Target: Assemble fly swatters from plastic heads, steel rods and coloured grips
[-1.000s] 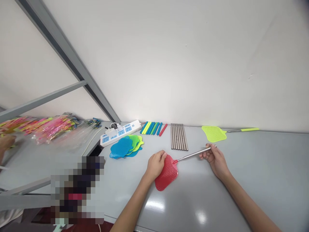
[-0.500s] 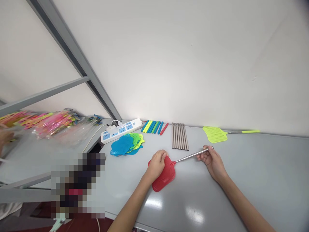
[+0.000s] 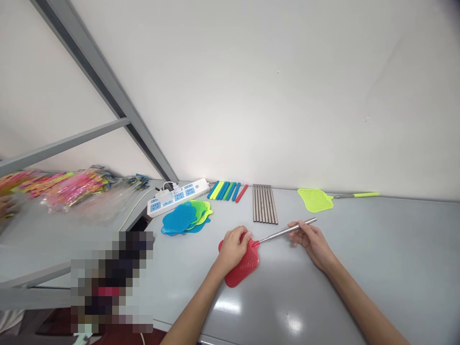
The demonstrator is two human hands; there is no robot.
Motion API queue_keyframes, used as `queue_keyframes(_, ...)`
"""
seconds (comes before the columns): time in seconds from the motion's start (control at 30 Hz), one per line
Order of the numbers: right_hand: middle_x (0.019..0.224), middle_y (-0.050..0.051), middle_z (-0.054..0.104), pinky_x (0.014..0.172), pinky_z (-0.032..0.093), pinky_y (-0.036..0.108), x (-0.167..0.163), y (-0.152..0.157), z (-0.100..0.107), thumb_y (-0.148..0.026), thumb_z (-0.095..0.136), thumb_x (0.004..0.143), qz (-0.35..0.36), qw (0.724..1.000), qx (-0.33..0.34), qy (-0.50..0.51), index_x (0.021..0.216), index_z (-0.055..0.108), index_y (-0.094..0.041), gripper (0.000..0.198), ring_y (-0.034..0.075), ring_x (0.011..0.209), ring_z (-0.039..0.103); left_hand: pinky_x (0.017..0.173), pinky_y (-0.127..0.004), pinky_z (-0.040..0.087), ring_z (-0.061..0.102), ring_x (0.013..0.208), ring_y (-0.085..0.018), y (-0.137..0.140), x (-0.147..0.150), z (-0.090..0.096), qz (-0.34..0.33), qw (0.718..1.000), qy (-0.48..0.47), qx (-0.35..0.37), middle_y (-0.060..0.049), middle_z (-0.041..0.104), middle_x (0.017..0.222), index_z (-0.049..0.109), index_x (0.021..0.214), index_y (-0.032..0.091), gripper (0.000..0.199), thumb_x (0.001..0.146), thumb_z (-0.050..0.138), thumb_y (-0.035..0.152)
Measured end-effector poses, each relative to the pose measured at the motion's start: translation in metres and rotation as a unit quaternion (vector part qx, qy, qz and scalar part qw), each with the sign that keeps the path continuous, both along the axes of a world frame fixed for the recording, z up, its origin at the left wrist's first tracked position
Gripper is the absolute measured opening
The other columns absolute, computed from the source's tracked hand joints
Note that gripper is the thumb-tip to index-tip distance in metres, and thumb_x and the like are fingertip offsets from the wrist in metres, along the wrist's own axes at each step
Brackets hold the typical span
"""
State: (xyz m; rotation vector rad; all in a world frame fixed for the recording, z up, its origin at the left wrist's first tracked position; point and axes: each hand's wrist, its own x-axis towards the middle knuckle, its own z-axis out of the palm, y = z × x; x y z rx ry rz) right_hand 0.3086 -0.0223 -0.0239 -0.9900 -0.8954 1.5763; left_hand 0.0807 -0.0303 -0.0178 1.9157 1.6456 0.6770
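Observation:
My left hand (image 3: pixel 234 247) grips a red fly swatter head (image 3: pixel 245 268) by its upper part, fingers wrapped over it. From the head's neck a metal rod (image 3: pixel 276 234) runs up to the right. My right hand (image 3: pixel 311 242) pinches that rod between thumb and fingers, near its thick end, which pokes out bare past the fingertips. Beyond my hands lies a row of several metal rods (image 3: pixel 265 205). To their left are several coloured handle sleeves (image 3: pixel 226 190) in blue, yellow, green and red. A pile of blue, green and yellow swatter heads (image 3: pixel 179 218) lies left of my left hand.
A yellow-green fly swatter (image 3: pixel 316 200) with its handle on lies by the wall at right. A white power strip (image 3: pixel 178 197) with plugs sits behind the pile. Bagged colourful items (image 3: pixel 77 187) and another person's hand (image 3: pixel 5 206) are on the far-left table.
My right hand has slid a little down the rod toward the red head, so more of the rod's end shows. The camera view has shifted slightly.

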Motion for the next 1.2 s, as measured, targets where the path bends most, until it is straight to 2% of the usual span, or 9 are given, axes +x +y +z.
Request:
queue_keyframes(0.1,0.064,0.007,0.061,0.048,0.041,0.026,0.002,0.0,0.001,-0.04,0.051,0.075,0.018,1.0,-0.009,-0.003,0.081,0.065,-0.013,0.031,0.016,0.059,0.053,0.059,-0.024,0.033,0.046,0.061,-0.014,0.0,0.002,0.0,0.001,1.0,-0.002,-0.013,0.002,0.051,0.062,0.045,0.062,0.02,0.028,0.081,0.032,0.034)
queue_keyframes(0.27,0.064,0.006,0.061,0.038,0.033,0.022,-0.002,-0.001,0.001,-0.04,0.051,0.076,0.045,0.999,-0.02,0.01,0.085,0.063,-0.014,0.031,0.01,0.044,0.043,0.056,-0.023,0.031,0.045,0.059,-0.013,0.001,0.005,-0.001,0.001,1.0,-0.006,-0.022,0.002,0.051,0.06,0.046,0.06,0.02,0.026,0.079,0.035,0.033)
queue_keyframes(0.6,0.067,0.007,0.063,0.051,0.042,0.024,-0.001,0.0,0.001,-0.04,0.053,0.074,0.081,0.996,-0.024,0.011,0.082,0.064,-0.013,0.03,0.012,0.052,0.052,0.055,-0.022,0.032,0.045,0.058,-0.012,0.0,0.005,-0.001,0.005,0.999,-0.038,-0.025,0.003,0.049,0.057,0.045,0.059,0.019,0.025,0.078,0.037,0.033)
queue_keyframes(0.9,0.066,0.008,0.064,0.051,0.044,0.025,0.0,-0.001,-0.002,-0.039,0.055,0.073,0.064,0.998,-0.025,0.007,0.079,0.064,-0.012,0.029,0.012,0.052,0.055,0.056,-0.024,0.034,0.046,0.058,-0.012,0.001,0.013,0.001,0.027,0.997,-0.064,-0.014,0.003,0.05,0.057,0.045,0.057,0.018,0.024,0.076,0.039,0.033)
queue_keyframes(1.2,0.061,0.006,0.063,0.049,0.046,0.024,0.004,0.0,-0.003,-0.037,0.059,0.07,0.036,0.999,-0.017,0.006,0.077,0.064,-0.012,0.026,0.012,0.051,0.055,0.06,-0.026,0.033,0.046,0.062,-0.013,0.002,0.025,-0.005,0.044,0.997,-0.067,0.013,0.001,0.051,0.061,0.043,0.056,0.019,0.022,0.076,0.04,0.029)
